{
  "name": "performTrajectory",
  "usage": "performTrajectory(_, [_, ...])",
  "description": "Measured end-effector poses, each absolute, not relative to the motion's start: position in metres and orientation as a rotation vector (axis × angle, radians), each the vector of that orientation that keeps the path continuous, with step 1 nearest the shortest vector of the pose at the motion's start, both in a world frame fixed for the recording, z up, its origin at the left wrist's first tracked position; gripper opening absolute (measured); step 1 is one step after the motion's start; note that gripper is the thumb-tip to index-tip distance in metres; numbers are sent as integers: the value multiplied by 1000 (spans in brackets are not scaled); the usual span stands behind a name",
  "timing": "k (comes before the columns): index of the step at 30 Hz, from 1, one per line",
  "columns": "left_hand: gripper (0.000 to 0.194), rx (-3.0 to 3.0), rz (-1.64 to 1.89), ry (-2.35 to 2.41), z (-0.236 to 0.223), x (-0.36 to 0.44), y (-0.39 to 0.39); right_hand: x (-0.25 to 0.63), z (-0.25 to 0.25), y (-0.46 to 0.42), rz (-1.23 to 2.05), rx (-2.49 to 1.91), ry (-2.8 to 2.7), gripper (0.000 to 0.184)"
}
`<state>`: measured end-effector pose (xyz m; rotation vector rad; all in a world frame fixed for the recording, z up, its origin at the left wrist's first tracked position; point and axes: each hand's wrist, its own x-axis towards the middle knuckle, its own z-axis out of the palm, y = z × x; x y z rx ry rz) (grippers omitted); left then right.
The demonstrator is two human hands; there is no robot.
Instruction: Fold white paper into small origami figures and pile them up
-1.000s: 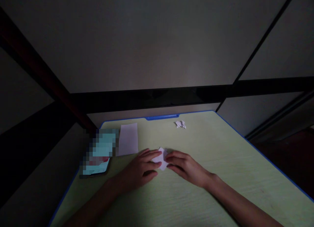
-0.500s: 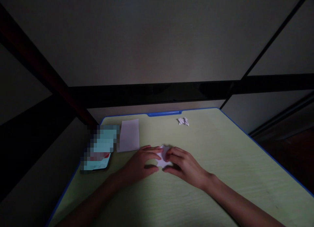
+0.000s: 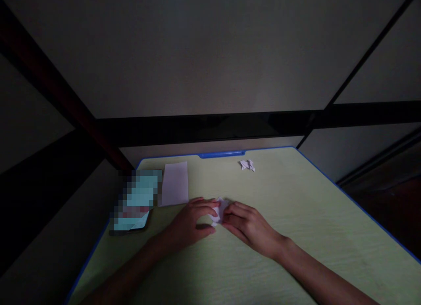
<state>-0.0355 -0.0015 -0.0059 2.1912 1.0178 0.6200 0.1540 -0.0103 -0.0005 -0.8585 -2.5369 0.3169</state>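
Observation:
Between my hands, a small piece of folded white paper [image 3: 219,212] lies on the pale wood-patterned table [image 3: 286,191]. The fingers of my left hand [image 3: 190,220] reach over its left side and rest on it, while the thumb stays apart near its lower corner. My right hand [image 3: 251,226] has its thumb and fingers pinched together on the right edge of the paper. Both hands partly cover the paper, so its exact folds are hard to make out.
A flat white paper sheet [image 3: 175,184] lies at the back left, beside a phone [image 3: 140,204] with its screen lit and blurred out. A small folded paper piece [image 3: 247,165] sits near the far edge. Behind the table's blue rim [image 3: 222,154] stands a panelled wall.
My right thumb has closed in toward the fingers, and they now pinch the paper's right edge. My left hand has barely moved. The view has shifted slightly.

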Motion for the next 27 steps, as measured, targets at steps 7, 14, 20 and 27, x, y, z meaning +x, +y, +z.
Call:
performTrajectory(7, [18,2162,662,1115,-6,-29,-4,151,1,-11,477,-923,-2459,14])
performTrajectory(14, [18,2159,686,1073,-4,-31,-3,147,0,-10,677,-955,-2290,13])
performTrajectory(20, [18,2126,687,1050,0,-29,0,145,-1,-9,721,-1026,-2267,14])
performTrajectory(27, [14,2110,726,1088,0,-25,-1,143,-2,-8,702,-1074,-2261,13])
